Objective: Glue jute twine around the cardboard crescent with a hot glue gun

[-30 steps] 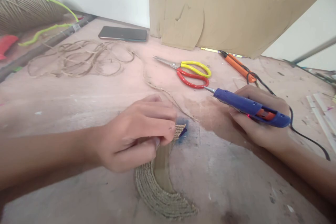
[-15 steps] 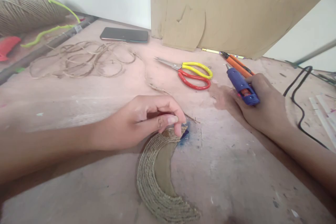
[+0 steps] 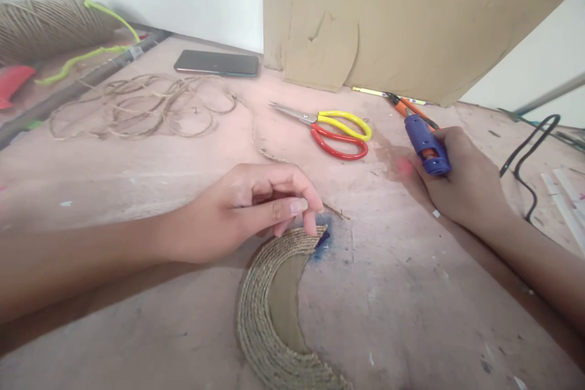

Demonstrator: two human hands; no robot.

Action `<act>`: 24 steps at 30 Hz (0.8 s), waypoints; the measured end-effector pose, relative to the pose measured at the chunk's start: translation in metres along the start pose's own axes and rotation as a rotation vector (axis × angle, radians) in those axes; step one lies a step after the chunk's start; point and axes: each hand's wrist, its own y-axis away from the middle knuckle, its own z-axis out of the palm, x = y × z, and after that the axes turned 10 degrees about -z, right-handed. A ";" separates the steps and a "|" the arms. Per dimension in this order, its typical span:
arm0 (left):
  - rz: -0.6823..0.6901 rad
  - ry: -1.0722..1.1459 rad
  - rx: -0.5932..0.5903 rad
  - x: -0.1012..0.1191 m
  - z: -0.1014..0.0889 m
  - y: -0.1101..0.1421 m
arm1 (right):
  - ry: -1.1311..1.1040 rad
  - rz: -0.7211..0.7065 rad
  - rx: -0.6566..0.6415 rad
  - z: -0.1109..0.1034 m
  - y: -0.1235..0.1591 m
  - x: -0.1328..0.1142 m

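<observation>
My left hand (image 3: 256, 210) hovers over the top end of a crescent-shaped cardboard piece (image 3: 286, 304) covered in rows of jute twine (image 3: 256, 298). Its thumb and fingers are curled together; whatever is between them, if anything, is too small to make out. A loose twine end (image 3: 337, 210) lies on the table just past those fingers. On the right, my right hand (image 3: 470, 180) is closed around a blue hot glue gun (image 3: 425, 141), nozzle pointing away and up. A dark blue smudge (image 3: 323, 239) marks the crescent's tip and the table beside it.
Scissors (image 3: 340, 134) with yellow and red handles lie ahead, near a phone (image 3: 217, 63) and tangled twine (image 3: 155, 106). A cardboard sheet (image 3: 411, 24) leans on the wall. An orange cutter (image 3: 397, 105), a black cable (image 3: 518, 173) and a twine spool (image 3: 50, 27) lie around.
The glue gun in my right hand has shifted slightly right and tilted more upright. My left hand stays nearly in place, its fingers slightly apart from the crescent's end.
</observation>
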 end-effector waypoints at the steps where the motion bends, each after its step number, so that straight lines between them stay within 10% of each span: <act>1: -0.001 -0.007 0.000 0.000 0.000 0.000 | -0.001 -0.004 -0.001 0.000 -0.001 0.002; 19: -0.015 0.052 -0.108 0.004 -0.003 0.005 | -0.063 -0.379 -0.014 -0.006 0.001 0.019; 24: 0.063 0.037 -0.148 0.001 -0.005 0.006 | -0.122 -0.450 0.151 -0.026 0.019 -0.023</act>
